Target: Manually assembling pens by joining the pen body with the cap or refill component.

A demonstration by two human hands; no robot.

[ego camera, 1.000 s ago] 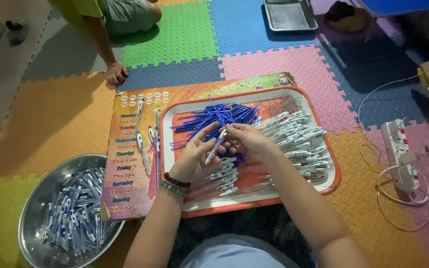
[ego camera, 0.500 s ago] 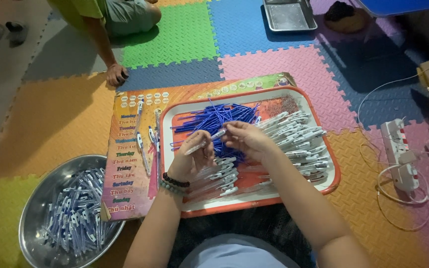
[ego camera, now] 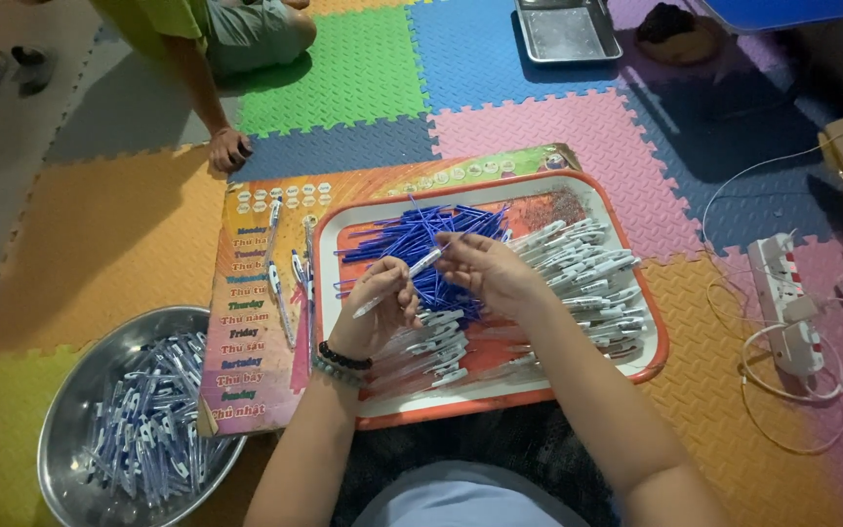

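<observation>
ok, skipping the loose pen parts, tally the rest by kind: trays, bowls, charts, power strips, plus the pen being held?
Trays: 2, orange tray and steel tray
Bowl: 1
Chart: 1
Power strip: 1
Held pen: 1, between left hand and right hand
Total: 6

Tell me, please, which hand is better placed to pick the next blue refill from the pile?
Probably the right hand: it hovers directly over the blue refills, while the left hand grips the pen barrel.
</observation>
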